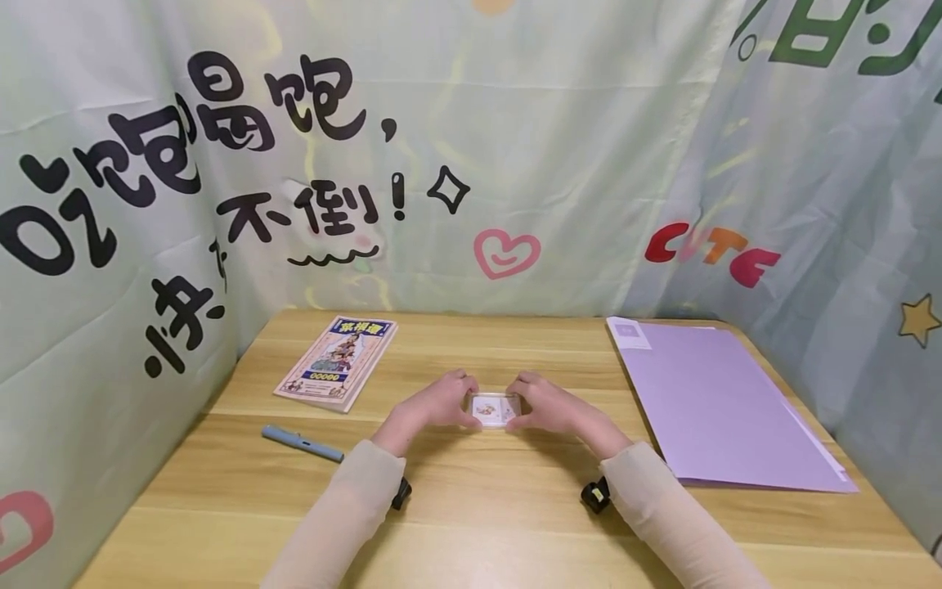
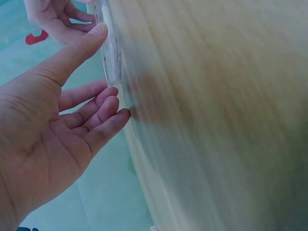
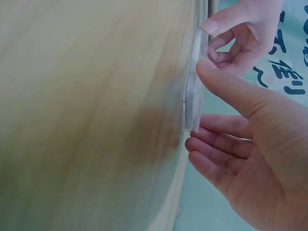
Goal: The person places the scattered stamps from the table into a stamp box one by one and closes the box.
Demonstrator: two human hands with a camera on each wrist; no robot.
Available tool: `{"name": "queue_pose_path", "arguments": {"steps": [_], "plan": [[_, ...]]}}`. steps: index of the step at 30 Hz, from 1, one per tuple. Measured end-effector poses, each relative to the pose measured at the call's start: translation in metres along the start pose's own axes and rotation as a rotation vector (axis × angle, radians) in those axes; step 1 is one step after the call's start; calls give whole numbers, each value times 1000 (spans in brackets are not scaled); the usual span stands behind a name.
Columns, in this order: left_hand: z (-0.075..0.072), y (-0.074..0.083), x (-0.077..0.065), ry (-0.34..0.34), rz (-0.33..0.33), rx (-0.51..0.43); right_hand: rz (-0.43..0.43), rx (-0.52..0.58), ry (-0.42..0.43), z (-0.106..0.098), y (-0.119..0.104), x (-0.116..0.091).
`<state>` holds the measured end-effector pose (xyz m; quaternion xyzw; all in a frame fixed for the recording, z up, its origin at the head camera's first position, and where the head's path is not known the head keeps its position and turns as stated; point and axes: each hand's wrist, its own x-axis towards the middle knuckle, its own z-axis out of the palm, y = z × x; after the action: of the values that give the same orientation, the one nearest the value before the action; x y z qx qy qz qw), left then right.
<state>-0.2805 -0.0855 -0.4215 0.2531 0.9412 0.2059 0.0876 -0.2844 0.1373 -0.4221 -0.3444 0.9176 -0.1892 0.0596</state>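
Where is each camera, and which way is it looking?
Head: worn on the head, looks forward and down at the table; shows both sleeves, left hand, right hand and the clear case between them.
Left wrist: on the left wrist, looks along the palm at the case; the right hand shows beyond.
Right wrist: on the right wrist, looks along the fingers at the case; the left hand shows beyond.
Shared: all three show the case and both hands.

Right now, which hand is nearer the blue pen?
Left. The left hand holds the clear card case on the blue pen's side; the right hand holds its far end.
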Motion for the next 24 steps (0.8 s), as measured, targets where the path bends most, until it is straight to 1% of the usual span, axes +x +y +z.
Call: {"name": "queue_pose_path", "arguments": {"steps": [7,13,21,24], "plan": [[1,-1,2,-3,2,-14,4,3,-8,0,2,0],[1,-1,2,-6,15,19,0,-1,-6,0,3,0],[3,-2,4,-6,3,19,-13,6,7,0,3,0],[3,-2,4,-8,-1,20,-4,2,4,1,3,1]]}}
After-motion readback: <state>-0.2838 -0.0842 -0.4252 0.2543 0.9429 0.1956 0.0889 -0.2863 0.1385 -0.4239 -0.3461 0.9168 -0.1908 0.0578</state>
